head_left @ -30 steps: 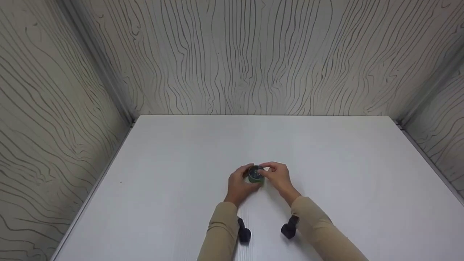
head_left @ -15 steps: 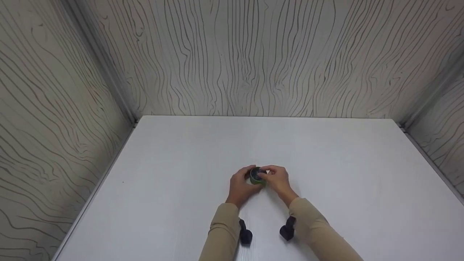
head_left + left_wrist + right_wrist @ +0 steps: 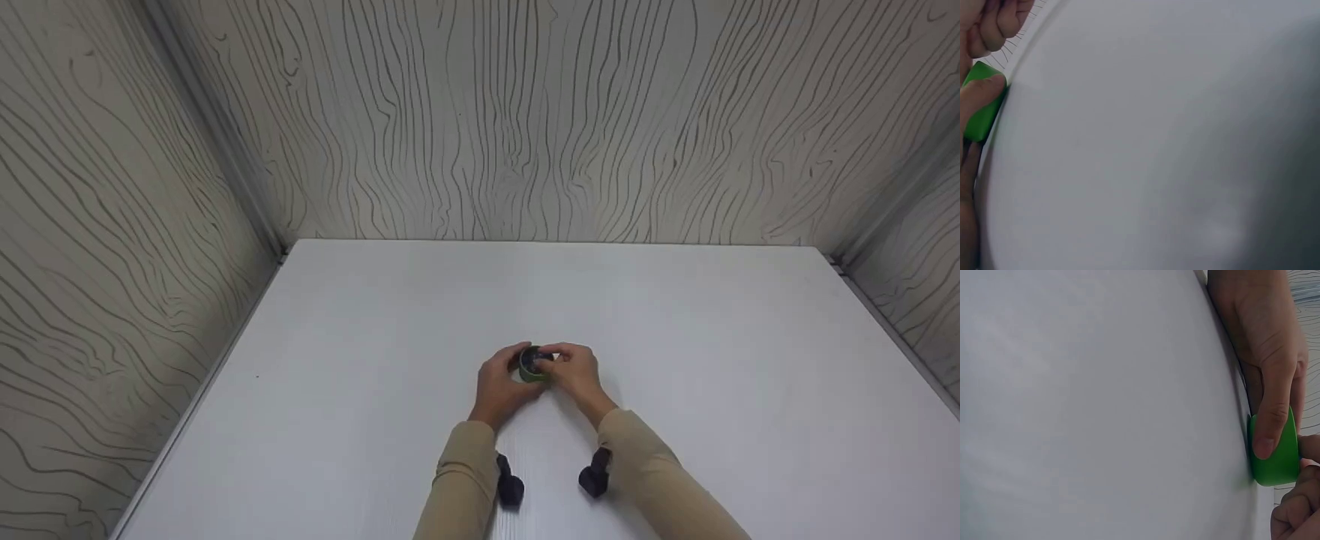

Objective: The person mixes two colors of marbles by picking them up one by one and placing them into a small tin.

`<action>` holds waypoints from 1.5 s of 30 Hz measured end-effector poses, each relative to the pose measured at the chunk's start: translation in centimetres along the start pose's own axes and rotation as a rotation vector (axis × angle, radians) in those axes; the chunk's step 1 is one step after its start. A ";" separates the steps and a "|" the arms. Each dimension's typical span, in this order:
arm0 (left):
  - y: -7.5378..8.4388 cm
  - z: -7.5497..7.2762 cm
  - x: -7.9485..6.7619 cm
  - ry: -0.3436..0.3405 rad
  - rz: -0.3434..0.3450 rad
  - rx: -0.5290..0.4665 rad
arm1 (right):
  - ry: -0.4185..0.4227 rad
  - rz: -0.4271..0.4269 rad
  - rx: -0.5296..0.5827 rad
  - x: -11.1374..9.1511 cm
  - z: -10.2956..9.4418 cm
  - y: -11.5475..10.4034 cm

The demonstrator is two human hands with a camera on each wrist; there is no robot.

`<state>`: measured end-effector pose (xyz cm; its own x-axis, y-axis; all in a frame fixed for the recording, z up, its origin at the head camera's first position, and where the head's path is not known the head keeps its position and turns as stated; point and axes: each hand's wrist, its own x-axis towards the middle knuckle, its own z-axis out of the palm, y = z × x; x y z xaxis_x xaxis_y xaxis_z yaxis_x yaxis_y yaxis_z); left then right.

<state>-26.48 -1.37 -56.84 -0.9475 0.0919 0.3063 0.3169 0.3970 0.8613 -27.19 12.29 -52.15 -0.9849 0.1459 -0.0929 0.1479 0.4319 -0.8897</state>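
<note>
A small round green object [image 3: 529, 376] with a dark round top stands on the white table; its exact kind is not clear. My left hand [image 3: 498, 388] curls around its side, the thumb in front and the fingers behind. In the left wrist view, the left thumb presses the smooth green wall [image 3: 983, 119]. My right hand [image 3: 579, 373] reaches in from the right, thumb and forefinger bent together at the dark top, which they partly cover. Its other fingers are folded, as the right wrist view shows. Whatever lies exactly between the right fingertips is hidden.
The white table [image 3: 360, 322] spreads around both hands. Wood-grain panels [image 3: 480, 120] rise behind and beside it. Black wrist-worn devices [image 3: 511, 490] hang at the inner side of both sleeves. A tiny dark speck [image 3: 257, 376] lies on the left of the table.
The head view has shifted slightly. The right forefinger has drawn in a little over the dark top. The left hand keeps its grip and the green object stays in place.
</note>
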 end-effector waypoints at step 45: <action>0.0 -0.1 0.0 -0.004 0.041 -0.009 | -0.005 -0.036 -0.023 -0.4 0.2 -0.8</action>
<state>-26.45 -1.44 -56.80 -0.9340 0.1112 0.3395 0.3554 0.3850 0.8517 -26.98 11.71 -51.48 -0.9901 0.1253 -0.0638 0.1147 0.4574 -0.8818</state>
